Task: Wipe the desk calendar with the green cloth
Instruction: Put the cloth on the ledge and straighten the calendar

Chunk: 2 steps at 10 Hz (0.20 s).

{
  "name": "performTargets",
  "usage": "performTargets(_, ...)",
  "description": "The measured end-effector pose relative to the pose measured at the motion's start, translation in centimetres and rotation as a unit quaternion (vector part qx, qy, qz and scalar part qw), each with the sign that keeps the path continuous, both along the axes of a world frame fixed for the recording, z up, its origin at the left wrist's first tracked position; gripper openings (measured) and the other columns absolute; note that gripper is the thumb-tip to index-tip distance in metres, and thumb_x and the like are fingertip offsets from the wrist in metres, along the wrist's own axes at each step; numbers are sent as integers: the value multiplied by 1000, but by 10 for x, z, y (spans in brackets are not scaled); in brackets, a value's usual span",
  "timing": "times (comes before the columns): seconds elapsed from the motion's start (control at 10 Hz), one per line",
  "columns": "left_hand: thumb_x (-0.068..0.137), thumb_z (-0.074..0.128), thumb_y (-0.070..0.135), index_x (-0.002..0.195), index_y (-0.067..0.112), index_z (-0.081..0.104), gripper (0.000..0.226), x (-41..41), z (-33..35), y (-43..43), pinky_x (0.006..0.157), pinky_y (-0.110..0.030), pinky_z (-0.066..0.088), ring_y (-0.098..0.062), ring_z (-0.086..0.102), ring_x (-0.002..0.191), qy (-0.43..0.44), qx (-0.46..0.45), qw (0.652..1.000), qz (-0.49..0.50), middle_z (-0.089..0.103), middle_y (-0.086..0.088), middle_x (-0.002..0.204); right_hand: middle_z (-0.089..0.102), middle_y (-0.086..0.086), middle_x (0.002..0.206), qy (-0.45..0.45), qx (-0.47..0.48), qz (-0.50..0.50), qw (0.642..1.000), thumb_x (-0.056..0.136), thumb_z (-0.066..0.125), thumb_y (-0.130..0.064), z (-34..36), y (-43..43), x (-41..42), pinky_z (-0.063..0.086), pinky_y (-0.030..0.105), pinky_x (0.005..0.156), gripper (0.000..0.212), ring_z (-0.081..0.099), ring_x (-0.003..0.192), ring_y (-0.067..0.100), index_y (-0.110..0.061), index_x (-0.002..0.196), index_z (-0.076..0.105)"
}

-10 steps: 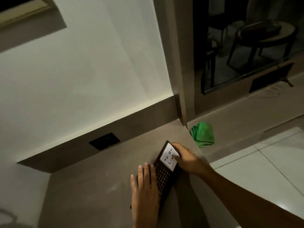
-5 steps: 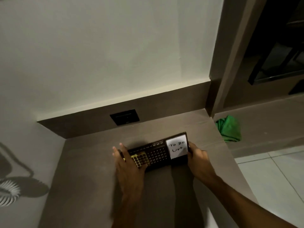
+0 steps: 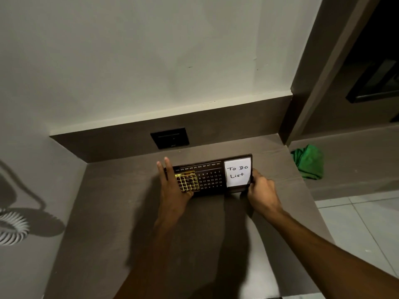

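Note:
The desk calendar (image 3: 210, 178) is a dark brown wide board with month names, date numbers, a gold sliding grid and a white "To Do List" note on its right side. It stands on the brown counter (image 3: 133, 212), facing me. My left hand (image 3: 172, 186) lies against its left end, fingers straight and pointing up. My right hand (image 3: 261, 193) grips its lower right corner. The green cloth (image 3: 308, 161) lies crumpled on a lower ledge to the right, apart from both hands.
A black wall socket (image 3: 170, 138) sits in the brown backsplash behind the calendar. A white coiled cable (image 3: 11, 229) shows at the far left. The counter ends at the right, with a pale tiled floor (image 3: 356, 223) below and a dark glass door beyond.
The calendar was turned from edge-on to facing me and shifted toward the counter's middle. Both hands stayed on it; my view swung left.

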<state>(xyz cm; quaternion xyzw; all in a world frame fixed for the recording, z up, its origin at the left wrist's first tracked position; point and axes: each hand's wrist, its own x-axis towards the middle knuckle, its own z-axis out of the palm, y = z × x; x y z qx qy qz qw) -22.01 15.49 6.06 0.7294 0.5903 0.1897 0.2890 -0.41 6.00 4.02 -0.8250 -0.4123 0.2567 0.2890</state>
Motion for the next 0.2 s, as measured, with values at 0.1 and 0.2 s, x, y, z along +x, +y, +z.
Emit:
performTargets(0.1,66,87,28,147,34,-20,134,-4,-2,3,115,-51,11,-26,-7,149,11,2,1000,-4,-23,0,160,66,9,119,15,-9,-1,1000,91,53,-4,2,0,2,52,38,92,43,63,108,27,-15,132,49)
performTargets(0.2,70,78,53,147,32,-20,127,-10,6,-1,117,-49,5,-25,-12,149,58,70,996,-8,-18,-3,162,64,2,123,41,30,-6,999,92,55,-5,17,-12,-1,50,34,92,46,61,112,20,-19,135,46)
